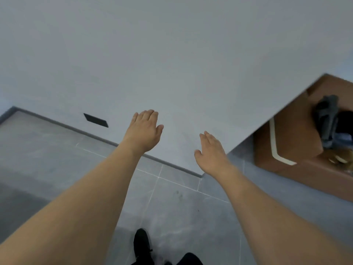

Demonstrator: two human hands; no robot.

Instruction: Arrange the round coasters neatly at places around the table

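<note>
Reaching out, the left hand [143,131] and right hand [212,152] are spread and hold nothing; with no coasters or table visible, misplacement looks likely.

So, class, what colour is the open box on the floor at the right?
The box is brown cardboard, seen in the head view.

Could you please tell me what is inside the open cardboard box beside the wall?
In the cardboard box lie a dark grey bundle, likely cloth, something black behind it, and brownish material lower down. The wall corner hides the box's left part; no coasters show.
</note>
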